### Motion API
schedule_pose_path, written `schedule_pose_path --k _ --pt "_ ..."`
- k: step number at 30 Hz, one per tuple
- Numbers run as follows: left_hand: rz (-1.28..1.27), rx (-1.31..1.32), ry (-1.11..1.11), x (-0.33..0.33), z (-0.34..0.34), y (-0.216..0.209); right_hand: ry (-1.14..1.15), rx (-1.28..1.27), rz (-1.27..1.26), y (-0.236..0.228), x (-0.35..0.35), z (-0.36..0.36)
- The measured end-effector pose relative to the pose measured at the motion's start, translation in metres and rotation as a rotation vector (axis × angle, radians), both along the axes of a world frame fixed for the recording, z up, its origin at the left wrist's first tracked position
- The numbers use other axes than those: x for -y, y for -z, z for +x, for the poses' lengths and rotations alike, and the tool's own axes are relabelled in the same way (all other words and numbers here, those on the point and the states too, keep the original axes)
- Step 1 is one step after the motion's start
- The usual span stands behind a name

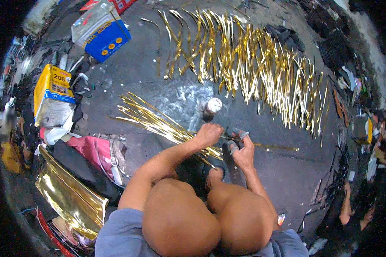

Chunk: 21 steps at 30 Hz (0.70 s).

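My left hand (209, 133) is closed, its fingers pinching one end of a narrow gold strip (270, 147). Close by on the right, my right hand (243, 153) grips the same strip between thumb and forefinger, both tips wrapped in pale tape. The strip's free end trails off to the right above the floor. Under my left forearm lies a bundle of long gold strips (154, 122), running from upper left down toward my foot. Just beyond my left hand stands a small dark jar with a whitish top (214, 105). Exactly how the fingertips meet the strip is partly hidden.
Many gold strips (253, 68) lie spread across the far floor. Tins, one yellow (53, 92) and one blue (105, 38), stand at left. A shiny gold sheet (68, 192) and pink material (88, 152) lie lower left. Another person's arm (345, 205) shows at right.
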<state>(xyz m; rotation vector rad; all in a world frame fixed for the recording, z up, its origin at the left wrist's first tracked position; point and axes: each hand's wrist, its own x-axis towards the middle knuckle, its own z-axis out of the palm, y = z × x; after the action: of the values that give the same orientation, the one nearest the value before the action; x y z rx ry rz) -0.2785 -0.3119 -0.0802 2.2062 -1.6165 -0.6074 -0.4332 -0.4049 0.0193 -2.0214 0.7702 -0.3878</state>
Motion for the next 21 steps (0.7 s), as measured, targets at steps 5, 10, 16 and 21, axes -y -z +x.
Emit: schedule_pose_path --k 5,10,16,21 --pt "-0.102 -0.132 0.024 0.008 0.003 -0.001 -0.025 -0.029 0.133 0.014 0.013 0.008" --pt "-0.135 -0.213 -0.132 -0.016 0.006 -0.004 -0.098 -0.045 0.057 -0.012 -0.001 0.028" --pt "-0.388 -0.905 -0.683 -0.055 0.002 -0.097 -0.367 -0.001 -0.059 -0.043 -0.017 0.036" --pt "-0.566 -1.137 -1.021 -0.096 0.029 -0.129 -0.362 0.193 -0.074 -0.048 -0.052 0.078"
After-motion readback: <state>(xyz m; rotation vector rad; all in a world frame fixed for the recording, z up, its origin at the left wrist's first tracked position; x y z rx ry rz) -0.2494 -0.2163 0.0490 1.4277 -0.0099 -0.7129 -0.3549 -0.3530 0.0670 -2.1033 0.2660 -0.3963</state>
